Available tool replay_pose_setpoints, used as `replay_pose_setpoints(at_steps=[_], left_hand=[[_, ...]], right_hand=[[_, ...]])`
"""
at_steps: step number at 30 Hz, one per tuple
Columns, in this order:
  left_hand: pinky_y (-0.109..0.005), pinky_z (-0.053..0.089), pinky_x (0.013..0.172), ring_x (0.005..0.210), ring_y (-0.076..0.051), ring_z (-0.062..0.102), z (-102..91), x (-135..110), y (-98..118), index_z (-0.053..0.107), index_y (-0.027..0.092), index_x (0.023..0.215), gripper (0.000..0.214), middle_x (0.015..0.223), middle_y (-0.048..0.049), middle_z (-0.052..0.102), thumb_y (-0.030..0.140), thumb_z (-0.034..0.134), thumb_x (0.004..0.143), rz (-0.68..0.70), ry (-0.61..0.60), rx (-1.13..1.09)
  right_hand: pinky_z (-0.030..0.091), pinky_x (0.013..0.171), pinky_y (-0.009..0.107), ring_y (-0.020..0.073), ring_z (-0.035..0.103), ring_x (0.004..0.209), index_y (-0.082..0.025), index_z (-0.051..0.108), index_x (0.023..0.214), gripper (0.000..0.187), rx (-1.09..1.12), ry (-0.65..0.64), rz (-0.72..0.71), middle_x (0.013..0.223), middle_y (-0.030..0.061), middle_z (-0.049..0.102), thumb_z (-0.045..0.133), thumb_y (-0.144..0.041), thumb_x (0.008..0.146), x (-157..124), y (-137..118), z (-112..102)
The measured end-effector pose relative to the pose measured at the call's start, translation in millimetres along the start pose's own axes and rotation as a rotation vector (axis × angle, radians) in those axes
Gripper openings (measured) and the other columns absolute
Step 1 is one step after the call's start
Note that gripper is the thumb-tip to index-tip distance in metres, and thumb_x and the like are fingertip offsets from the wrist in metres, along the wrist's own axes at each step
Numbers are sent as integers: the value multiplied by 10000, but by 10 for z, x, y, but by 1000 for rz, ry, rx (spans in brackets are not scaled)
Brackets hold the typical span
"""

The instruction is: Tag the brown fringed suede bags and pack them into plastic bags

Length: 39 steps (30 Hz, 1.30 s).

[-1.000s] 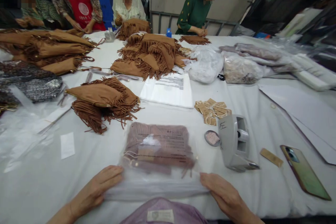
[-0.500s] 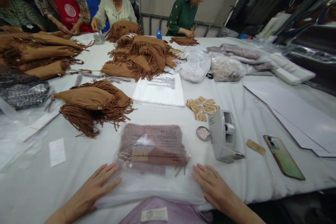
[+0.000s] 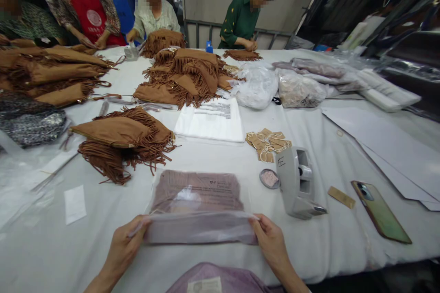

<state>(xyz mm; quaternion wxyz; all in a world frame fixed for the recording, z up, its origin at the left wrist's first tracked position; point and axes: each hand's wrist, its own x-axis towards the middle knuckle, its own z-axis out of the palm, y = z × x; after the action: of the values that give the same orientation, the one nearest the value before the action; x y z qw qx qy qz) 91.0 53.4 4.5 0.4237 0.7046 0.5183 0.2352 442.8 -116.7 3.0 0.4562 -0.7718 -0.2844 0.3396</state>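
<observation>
A clear plastic bag (image 3: 195, 194) with a folded mauve fringed garment inside lies on the white table (image 3: 326, 238) right in front of me. My left hand (image 3: 125, 242) pinches the bag's near flap at its left corner. My right hand (image 3: 270, 240) pinches the same flap at its right corner. The flap (image 3: 199, 231) is lifted and folded over the bag's lower part. Another mauve garment with a label (image 3: 209, 281) sits at the table's near edge below my hands.
A grey tape dispenser (image 3: 295, 183) and a phone (image 3: 381, 213) lie to the right. Brown fringed garments (image 3: 120, 139) are piled left and at the back, beside paper tags (image 3: 268, 143) and white sheets (image 3: 211, 121). Other people work at the far side.
My hands lay flat on the bag's near edge earlier; now both have pinched the flap's corners and folded it up over the bag.
</observation>
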Motion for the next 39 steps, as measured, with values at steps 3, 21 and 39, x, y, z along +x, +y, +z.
replay_pose_setpoints(at_steps=[3, 21, 39], left_hand=[[-221, 446, 579, 575, -159, 538, 116, 57, 48, 622, 199, 801, 407, 545, 49, 543, 566, 453, 855, -200, 67, -76], [-178, 448, 560, 590, -133, 555, -23, -186, -174, 649, 191, 774, 362, 606, 50, 592, 532, 527, 797, -161, 134, 111], [-315, 478, 734, 722, -191, 616, 101, -163, -157, 608, 217, 970, 212, 840, -31, 670, 394, 550, 867, 244, 351, 554]], right_hand=[[413, 517, 232, 147, 513, 562, -138, 692, 815, 457, -32, 70, -15, 590, -2, 574, 542, -569, 790, -23, 20, 40], [430, 523, 201, 124, 526, 505, -167, 682, 807, 425, -322, 54, -211, 575, -8, 596, 467, -528, 874, -237, 116, -92], [491, 604, 214, 172, 637, 641, -156, 724, 823, 440, -247, 48, -160, 704, 18, 703, 519, -544, 846, -221, 203, -64]])
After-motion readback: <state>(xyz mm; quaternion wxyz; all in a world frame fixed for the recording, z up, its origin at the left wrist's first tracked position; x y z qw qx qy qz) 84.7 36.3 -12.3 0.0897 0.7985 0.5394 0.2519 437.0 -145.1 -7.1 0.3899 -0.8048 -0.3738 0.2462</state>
